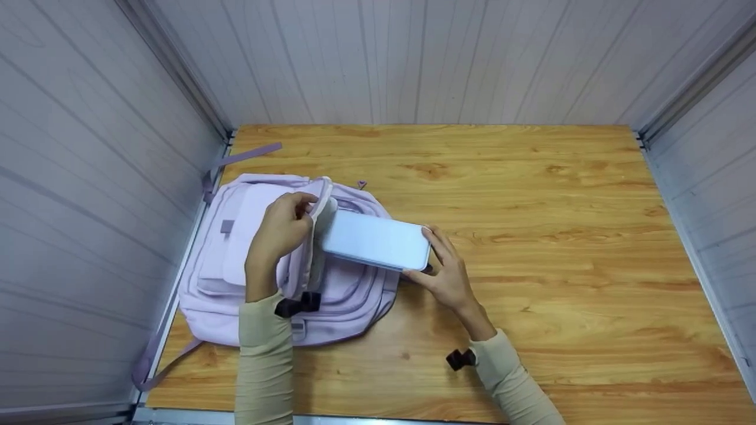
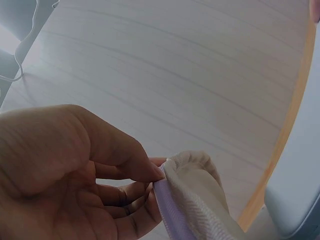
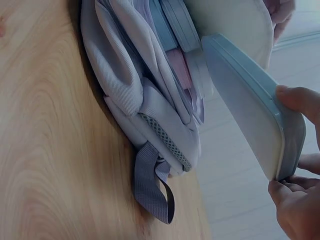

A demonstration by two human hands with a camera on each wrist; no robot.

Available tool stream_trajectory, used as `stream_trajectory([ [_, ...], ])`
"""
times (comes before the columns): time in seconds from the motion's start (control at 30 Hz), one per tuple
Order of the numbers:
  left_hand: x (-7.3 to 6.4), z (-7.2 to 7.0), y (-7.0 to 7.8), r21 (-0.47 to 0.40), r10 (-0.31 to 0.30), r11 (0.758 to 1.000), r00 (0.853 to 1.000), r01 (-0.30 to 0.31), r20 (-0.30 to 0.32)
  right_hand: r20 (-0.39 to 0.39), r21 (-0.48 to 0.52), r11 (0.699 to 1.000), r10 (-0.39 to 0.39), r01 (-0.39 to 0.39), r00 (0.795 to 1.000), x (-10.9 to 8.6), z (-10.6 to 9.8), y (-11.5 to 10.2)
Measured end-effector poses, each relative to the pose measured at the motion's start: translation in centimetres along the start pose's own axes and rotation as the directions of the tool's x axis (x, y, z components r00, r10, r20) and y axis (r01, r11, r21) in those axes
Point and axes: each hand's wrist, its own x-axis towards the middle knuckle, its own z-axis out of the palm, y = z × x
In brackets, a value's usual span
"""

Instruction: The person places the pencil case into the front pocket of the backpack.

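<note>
A lilac backpack [image 1: 207, 271] lies on the wooden table at the left, its main opening facing right. My left hand [image 1: 282, 227] pinches the edge of the opening between thumb and fingers, lifting the flap [image 2: 197, 187] with its beige lining. A flat, light blue rectangular case [image 1: 378, 239] with rounded corners is held in my right hand [image 1: 450, 274], which grips its right end. The case's far end is at the opening, beside the lifted flap. In the right wrist view, several flat blue, white and pink things [image 3: 180, 25] sit inside the backpack. What the case contains is hidden.
Straps [image 1: 251, 154] trail from the backpack towards the left wall [image 1: 88, 206]. Wood-grain tabletop [image 1: 561, 248] stretches to the right, and pale panels enclose the back [image 1: 413, 65] and sides. Each wrist wears a small black mount [image 1: 460, 359].
</note>
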Motion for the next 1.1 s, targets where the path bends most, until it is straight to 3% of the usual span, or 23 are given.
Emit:
stream_trajectory([
  [0.1, 0.0, 0.0, 0.0, 0.002, 0.003, 1.0, 1.0, -0.003, 0.001, 0.008, 0.006, 1.0, 0.001, -0.001, 1.0, 0.0, 0.4, 0.1],
  [0.4, 0.0, 0.2, 0.1, -0.004, 0.001, 1.0, 1.0, -0.001, 0.005, 0.035, 0.023, 0.998, -0.057, 0.056, 0.998, 0.8, 2.4, 4.0],
  [0.8, 0.1, 0.2, 0.2, 0.012, 0.005, 1.0, 1.0, -0.005, 0.002, 0.112, 0.048, 0.996, -0.078, 0.073, 0.991, 1.6, 2.6, 3.6],
  [1.1, 0.1, 0.4, 0.7, 0.017, 0.038, 0.999, 0.999, -0.038, -0.002, 0.07, 0.048, 0.993, -0.114, 0.111, 0.991, 1.9, 3.5, 3.6],
])
